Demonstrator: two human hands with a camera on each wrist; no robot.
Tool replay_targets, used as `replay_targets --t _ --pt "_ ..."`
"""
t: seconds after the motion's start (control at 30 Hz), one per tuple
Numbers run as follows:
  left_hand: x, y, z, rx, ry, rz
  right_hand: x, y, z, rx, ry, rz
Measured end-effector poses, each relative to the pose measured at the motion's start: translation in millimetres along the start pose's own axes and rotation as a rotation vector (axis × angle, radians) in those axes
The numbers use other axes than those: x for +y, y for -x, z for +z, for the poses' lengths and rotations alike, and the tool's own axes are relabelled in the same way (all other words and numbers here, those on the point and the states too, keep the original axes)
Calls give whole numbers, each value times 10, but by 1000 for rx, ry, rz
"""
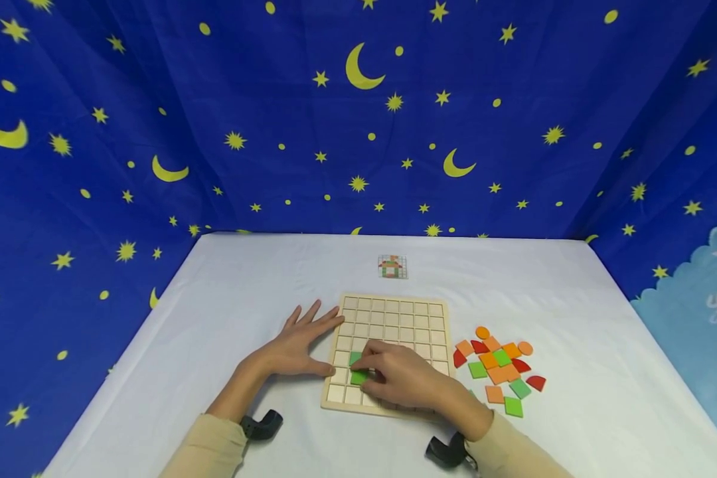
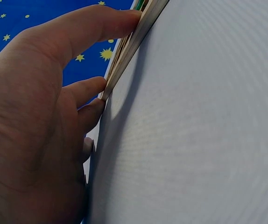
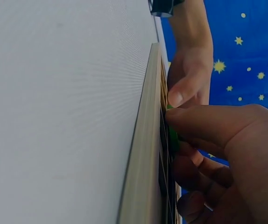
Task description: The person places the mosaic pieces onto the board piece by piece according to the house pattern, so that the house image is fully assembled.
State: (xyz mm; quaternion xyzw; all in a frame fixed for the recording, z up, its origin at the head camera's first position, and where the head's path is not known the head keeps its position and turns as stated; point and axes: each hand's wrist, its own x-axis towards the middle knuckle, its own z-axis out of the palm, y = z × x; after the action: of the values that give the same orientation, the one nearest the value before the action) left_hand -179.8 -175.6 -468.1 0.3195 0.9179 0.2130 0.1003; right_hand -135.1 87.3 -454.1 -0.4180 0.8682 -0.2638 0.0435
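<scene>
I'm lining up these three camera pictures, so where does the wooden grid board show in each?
Head: the wooden grid board lies just below and right of centre, partly covered by the right hand.
Left wrist: only a slanting strip of its edge shows, near the top centre.
Right wrist: seen nearly edge-on, from upper centre down to the bottom.
Shared landmark: the left hand, visible in all three.

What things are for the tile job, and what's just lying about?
For the job:
wooden grid board, touched by the left hand
bright green tile, pinched by the right hand
darker green tile
loose colored pieces
house picture card, probably the pattern

Probably just there:
white tablecloth
starry blue cloth
black wrist gadgets
</scene>
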Motion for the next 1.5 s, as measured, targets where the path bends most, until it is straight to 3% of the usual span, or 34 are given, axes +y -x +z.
replay_targets --t 0.3,0.63,1.5 --pt "-11 4 5 -5 1 14 1 -27 23 -22 -41 34" --pt "17 9 -17 1 -4 12 -19 -40 31 -5 -15 40" --pt "6 -8 -8 -7 -8 -10 -1 37 -19 -15 -4 6"
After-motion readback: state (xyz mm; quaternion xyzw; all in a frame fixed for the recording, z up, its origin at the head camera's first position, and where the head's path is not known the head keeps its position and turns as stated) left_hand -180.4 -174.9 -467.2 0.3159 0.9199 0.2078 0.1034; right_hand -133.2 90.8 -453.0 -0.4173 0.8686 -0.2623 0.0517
